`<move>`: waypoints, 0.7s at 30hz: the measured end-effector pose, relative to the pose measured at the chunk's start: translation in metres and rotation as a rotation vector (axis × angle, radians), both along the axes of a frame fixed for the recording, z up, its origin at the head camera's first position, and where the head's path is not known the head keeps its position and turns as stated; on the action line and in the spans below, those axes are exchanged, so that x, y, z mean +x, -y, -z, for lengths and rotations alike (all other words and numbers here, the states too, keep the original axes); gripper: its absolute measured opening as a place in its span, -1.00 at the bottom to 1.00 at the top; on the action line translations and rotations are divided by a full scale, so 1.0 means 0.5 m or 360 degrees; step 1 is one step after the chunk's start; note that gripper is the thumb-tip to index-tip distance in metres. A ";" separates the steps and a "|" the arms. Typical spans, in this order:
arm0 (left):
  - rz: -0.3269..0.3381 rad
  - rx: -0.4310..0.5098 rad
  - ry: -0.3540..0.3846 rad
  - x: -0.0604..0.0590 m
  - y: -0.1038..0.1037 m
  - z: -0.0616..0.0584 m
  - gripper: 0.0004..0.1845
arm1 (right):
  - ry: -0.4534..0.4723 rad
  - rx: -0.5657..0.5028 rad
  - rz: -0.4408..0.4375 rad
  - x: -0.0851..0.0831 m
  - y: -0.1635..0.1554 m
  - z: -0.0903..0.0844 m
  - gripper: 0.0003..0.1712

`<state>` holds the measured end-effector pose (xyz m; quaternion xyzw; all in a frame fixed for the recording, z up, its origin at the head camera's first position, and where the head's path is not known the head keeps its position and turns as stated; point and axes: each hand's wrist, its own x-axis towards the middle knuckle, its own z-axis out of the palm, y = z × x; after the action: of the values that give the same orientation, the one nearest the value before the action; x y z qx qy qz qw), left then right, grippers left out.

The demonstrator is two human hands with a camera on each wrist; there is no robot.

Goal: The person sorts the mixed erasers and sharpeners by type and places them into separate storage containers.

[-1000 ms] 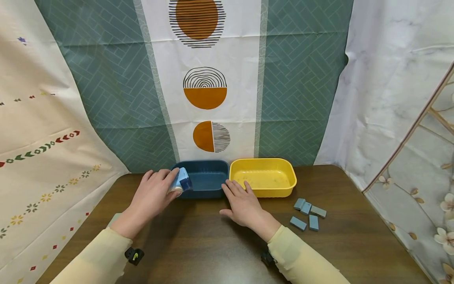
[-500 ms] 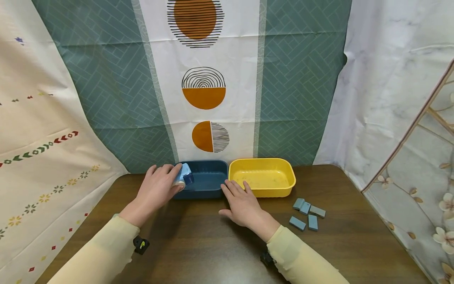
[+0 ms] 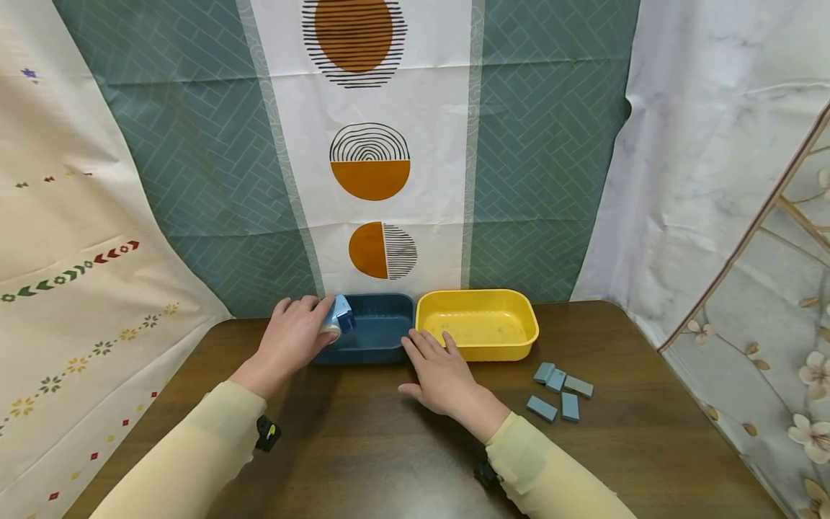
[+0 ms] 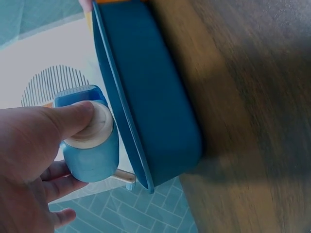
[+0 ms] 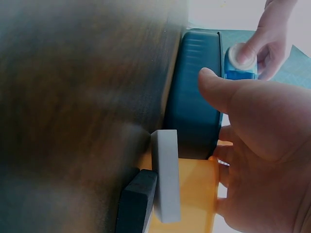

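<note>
My left hand (image 3: pixel 295 335) grips a light-blue rounded device with a dark-blue see-through part (image 3: pixel 341 315) above the left end of a dark blue tub (image 3: pixel 363 355). In the left wrist view its white round disc (image 4: pixel 95 127) sits under my thumb, and a short beige bar (image 4: pixel 124 175) sticks out below. What the device is I cannot tell. Wrapped fingers hide its far side. My right hand (image 3: pixel 444 375) lies with extended, spread fingers at the front rims where the blue tub meets a yellow tub (image 3: pixel 486 353). It holds nothing.
Several blue-grey blocks (image 3: pixel 555 380) lie on the brown table (image 3: pixel 363 440) right of my right hand. Two blocks show close up in the right wrist view, one pale (image 5: pixel 166 177), one dark (image 5: pixel 137 201). Patterned cloths (image 3: pixel 545 180) hang behind the tubs and along both sides.
My left hand has moved slightly forward and to the right with the blue device, farther over the blue tub. My right hand has stayed at the tub rims; the view has shifted slightly.
</note>
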<state>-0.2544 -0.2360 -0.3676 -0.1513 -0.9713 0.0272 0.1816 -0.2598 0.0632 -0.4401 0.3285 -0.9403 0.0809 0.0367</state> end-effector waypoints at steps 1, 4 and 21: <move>-0.0006 -0.0001 0.0003 -0.003 0.001 0.001 -0.20 | -0.0004 0.0003 0.0001 0.000 0.000 0.000 0.03; -0.0017 0.0001 0.0010 -0.013 0.001 0.003 -0.21 | -0.0014 0.0010 0.0002 0.000 -0.001 0.002 0.03; -0.0070 -0.0002 0.0105 -0.055 -0.007 0.017 -0.21 | -0.0001 0.0019 0.0010 0.000 -0.002 -0.002 0.05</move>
<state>-0.2821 -0.2323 -0.3761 -0.1310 -0.9798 0.0267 0.1487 -0.2596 0.0640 -0.4390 0.3258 -0.9418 0.0750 0.0351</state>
